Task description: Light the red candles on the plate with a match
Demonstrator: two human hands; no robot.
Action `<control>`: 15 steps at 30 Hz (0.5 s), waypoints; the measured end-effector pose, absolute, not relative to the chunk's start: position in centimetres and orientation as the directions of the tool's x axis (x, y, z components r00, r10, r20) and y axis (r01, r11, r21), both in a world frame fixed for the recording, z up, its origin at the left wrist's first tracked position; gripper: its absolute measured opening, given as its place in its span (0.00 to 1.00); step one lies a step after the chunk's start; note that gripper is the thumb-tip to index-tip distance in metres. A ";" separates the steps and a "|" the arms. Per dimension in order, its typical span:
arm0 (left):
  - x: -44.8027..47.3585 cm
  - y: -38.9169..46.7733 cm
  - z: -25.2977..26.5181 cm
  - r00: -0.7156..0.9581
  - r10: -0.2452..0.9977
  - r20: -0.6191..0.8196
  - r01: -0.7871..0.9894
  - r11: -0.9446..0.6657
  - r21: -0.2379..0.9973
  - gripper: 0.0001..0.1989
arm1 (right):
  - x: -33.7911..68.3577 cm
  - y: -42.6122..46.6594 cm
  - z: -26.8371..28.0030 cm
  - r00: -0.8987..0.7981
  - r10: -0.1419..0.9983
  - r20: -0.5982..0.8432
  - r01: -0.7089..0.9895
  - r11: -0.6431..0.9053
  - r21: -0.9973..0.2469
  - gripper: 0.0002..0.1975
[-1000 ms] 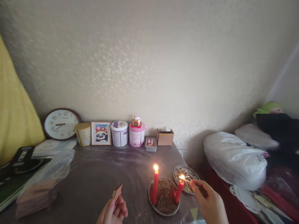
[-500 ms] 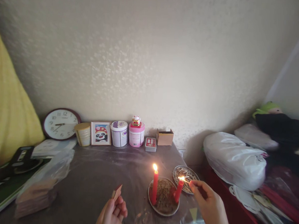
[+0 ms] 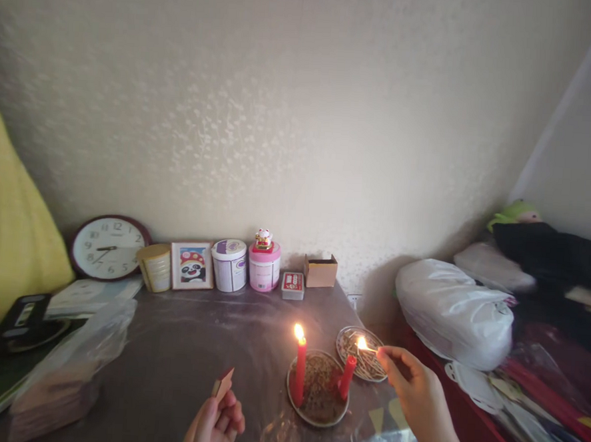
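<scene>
My right hand (image 3: 412, 388) pinches a burning match (image 3: 366, 347), its flame just above and right of the shorter red candle (image 3: 347, 376). That candle leans in a round dish (image 3: 316, 412) of brown grains, next to a taller red candle (image 3: 298, 378) that burns. My left hand (image 3: 214, 424) holds a small matchbox (image 3: 222, 384) at the table's front edge, left of the dish. A second small dish (image 3: 348, 336) with spent matches lies behind the candles, under the match.
Along the wall stand a clock (image 3: 106, 247), a framed panda picture (image 3: 192, 266), tins (image 3: 229, 265), a pink tub (image 3: 263, 266) and a small cardboard box (image 3: 321, 271). A plastic-wrapped stack (image 3: 66, 374) lies front left. A white bag (image 3: 454, 315) and dark clothes (image 3: 553, 257) fill the right.
My right hand has lifted the burning match slightly up and right, off the shorter candle's tip, which now shows no flame. The view has shifted a little; my left hand keeps the matchbox.
</scene>
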State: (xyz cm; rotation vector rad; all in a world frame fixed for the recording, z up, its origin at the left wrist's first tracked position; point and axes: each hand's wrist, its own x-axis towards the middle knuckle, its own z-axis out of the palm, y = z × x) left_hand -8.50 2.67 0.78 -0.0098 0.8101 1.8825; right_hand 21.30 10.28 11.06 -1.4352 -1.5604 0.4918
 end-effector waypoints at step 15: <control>-8.9 2.6 0.8 -0.431 0.805 -0.407 -0.834 -0.183 0.521 0.22 | 20.2 10.3 9.9 0.071 0.949 0.307 0.531 0.224 -0.817 0.17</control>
